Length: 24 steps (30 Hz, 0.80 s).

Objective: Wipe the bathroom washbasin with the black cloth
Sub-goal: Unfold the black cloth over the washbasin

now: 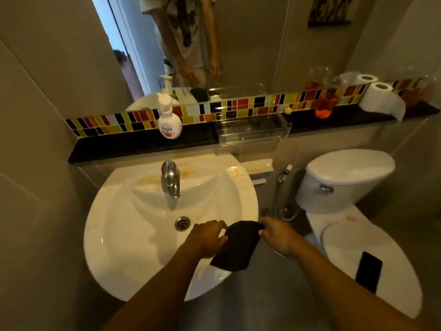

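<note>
A white round washbasin (124, 225) fills the middle left, with a chrome tap (170, 179) at its back and a metal drain (182, 223) in the bowl. Yellowish stains mark the rim behind the tap. The black cloth (236, 247) hangs over the basin's front right rim, stretched between both hands. My left hand (206, 237) pinches its left top corner. My right hand (278, 235) grips its right top corner. The cloth's lower part dangles free above the rim.
A soap pump bottle (169, 115) and a clear plastic tray (253, 129) stand on the dark ledge behind the basin. A white toilet (343, 182) sits at the right with a black phone (368, 271) on its lid. Toilet rolls (380, 99) rest on the far right ledge. A mirror is above.
</note>
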Available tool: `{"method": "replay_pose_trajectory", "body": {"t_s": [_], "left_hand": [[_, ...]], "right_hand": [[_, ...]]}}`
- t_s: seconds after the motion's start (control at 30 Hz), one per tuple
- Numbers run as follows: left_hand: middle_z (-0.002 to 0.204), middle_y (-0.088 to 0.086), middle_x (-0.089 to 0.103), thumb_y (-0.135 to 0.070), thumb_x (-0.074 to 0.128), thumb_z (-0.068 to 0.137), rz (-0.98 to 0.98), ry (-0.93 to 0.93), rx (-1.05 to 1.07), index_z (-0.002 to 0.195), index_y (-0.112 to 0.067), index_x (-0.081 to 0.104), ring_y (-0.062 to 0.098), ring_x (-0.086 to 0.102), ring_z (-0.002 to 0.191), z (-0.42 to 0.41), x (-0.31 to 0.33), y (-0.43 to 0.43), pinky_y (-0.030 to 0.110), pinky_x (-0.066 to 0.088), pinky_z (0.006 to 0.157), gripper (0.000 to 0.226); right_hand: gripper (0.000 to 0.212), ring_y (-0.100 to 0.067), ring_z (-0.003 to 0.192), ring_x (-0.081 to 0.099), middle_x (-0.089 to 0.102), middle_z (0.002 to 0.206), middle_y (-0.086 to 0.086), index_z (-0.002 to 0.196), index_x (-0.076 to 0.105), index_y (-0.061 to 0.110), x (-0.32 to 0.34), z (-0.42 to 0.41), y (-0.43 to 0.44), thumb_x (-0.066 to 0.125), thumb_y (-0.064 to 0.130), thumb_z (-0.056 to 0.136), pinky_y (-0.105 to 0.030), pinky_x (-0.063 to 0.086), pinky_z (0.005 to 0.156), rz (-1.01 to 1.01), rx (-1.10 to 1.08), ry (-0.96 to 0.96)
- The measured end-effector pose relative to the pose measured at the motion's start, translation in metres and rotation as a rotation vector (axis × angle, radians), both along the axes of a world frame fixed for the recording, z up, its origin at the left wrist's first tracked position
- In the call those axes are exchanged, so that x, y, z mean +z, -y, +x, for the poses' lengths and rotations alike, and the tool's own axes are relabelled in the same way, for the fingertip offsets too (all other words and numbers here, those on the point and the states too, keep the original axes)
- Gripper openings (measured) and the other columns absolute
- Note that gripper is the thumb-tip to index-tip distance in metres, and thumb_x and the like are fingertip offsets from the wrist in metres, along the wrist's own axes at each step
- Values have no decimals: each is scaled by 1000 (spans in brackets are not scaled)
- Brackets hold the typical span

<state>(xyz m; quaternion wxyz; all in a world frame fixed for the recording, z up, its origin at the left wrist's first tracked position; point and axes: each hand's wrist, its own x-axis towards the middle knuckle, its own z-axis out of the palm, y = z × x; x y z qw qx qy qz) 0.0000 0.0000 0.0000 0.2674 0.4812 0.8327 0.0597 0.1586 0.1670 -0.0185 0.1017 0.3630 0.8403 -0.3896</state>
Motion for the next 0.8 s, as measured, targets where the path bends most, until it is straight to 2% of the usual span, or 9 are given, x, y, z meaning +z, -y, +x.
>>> {"method": "replay_pose_trajectory", "body": {"t_s": [0.13, 0.23, 0.3, 0.4, 0.5, 0.57, 0.67, 0.8], "left_hand": [[136, 5, 52, -40, 44, 96, -26, 44, 71, 137, -22, 40, 25, 54, 119, 7, -25, -6, 41, 44, 101, 45], [139, 7, 48, -42, 45, 95, -55, 146, 180, 139, -22, 36, 25, 52, 122, 7, -41, -12, 40, 44, 101, 49], [140, 7, 47, -44, 47, 94, -57, 205, 237, 139, -23, 36, 25, 51, 122, 6, -50, -15, 41, 44, 102, 51], [138, 8, 49, -43, 48, 94, -53, 243, 285, 138, -22, 37, 25, 52, 121, 6, -58, -18, 41, 45, 101, 50], [137, 8, 49, -42, 49, 94, -51, 252, 312, 137, -21, 38, 26, 53, 120, 5, -61, -22, 41, 45, 100, 49], [137, 8, 49, -42, 48, 94, -45, 247, 313, 138, -21, 38, 26, 53, 120, 5, -59, -23, 41, 45, 101, 50], [138, 8, 49, -42, 48, 94, -38, 243, 307, 138, -22, 38, 26, 53, 121, 4, -53, -23, 42, 45, 101, 50], [135, 7, 50, -38, 49, 94, 2, 225, 276, 136, -24, 40, 25, 53, 119, 0, -37, -22, 42, 45, 101, 46]], "right_hand": [[53, -26, 136, 38, 37, 149, -10, 144, 36, 14, -11, -1, -1, 54, 23, 95, -33, 33, 108, 37, -15, 39], [57, -27, 139, 32, 27, 154, -11, 146, 30, 12, -25, -7, -2, 54, 20, 95, -33, 29, 110, 26, -103, -18], [58, -28, 137, 36, 32, 151, -13, 145, 31, 12, -39, -13, -4, 56, 20, 93, -37, 32, 109, -44, -194, -76], [45, -29, 124, 50, 49, 137, -12, 135, 46, 13, -53, -18, -4, 57, 21, 92, -41, 44, 102, -60, -260, -101], [20, -26, 105, 58, 57, 117, -9, 110, 60, 16, -56, -22, -6, 59, 20, 91, -37, 50, 88, -12, -315, -119], [5, -24, 96, 59, 57, 106, -5, 94, 61, 19, -55, -23, -8, 59, 18, 90, -32, 48, 78, 42, -321, -131], [11, -21, 89, 58, 56, 97, -2, 83, 57, 20, -47, -25, -8, 56, 13, 91, -25, 43, 70, 61, -289, -149], [9, -19, 86, 57, 60, 96, -5, 87, 59, 13, -26, -33, -2, 53, 10, 93, -23, 41, 68, 8, -252, -169]]}}
